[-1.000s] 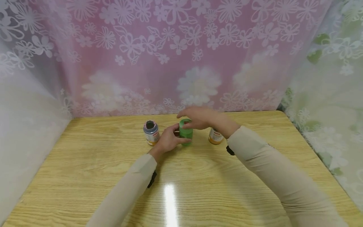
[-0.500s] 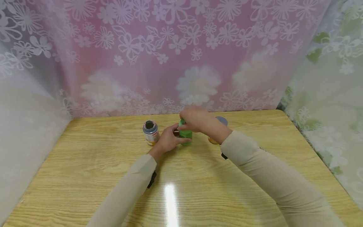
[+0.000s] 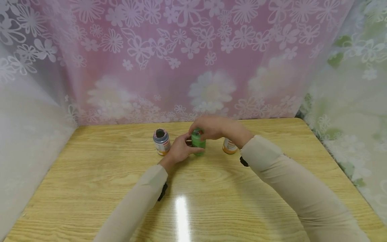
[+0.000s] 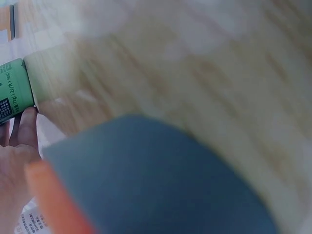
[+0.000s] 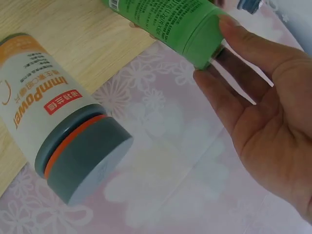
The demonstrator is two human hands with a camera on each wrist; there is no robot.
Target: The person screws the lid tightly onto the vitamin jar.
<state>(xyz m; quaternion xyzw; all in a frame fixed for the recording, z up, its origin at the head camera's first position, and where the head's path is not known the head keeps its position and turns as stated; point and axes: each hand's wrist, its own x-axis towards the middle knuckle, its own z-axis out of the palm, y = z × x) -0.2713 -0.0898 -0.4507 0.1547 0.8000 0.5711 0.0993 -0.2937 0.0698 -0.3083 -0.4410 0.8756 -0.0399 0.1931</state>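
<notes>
A green bottle (image 3: 198, 143) with printed text stands upright mid-table toward the back. My left hand (image 3: 179, 149) grips it from the left, thumb across its front and fingers behind. Reaching over from the right, my right hand (image 3: 215, 127) pinches its top; in the right wrist view the thumb lies on one side of the top end and the fingers (image 5: 219, 92) on the other. A white bottle (image 3: 162, 146) with a dark top and orange base is just left of my left hand. Another white-and-orange bottle (image 5: 58, 102), with a blue-grey lid, stands under my right wrist.
The wooden table (image 3: 121, 188) reaches back to a pink flowered curtain (image 3: 169, 67). Pale curtains hang along both sides. In the left wrist view a blurred blue-grey shape (image 4: 156, 180) with an orange edge blocks much of the foreground.
My right hand has come from hovering over the green bottle to pinching its top, its wrist shifting left and then back right. The left hand keeps its grip; the bottles stay in place.
</notes>
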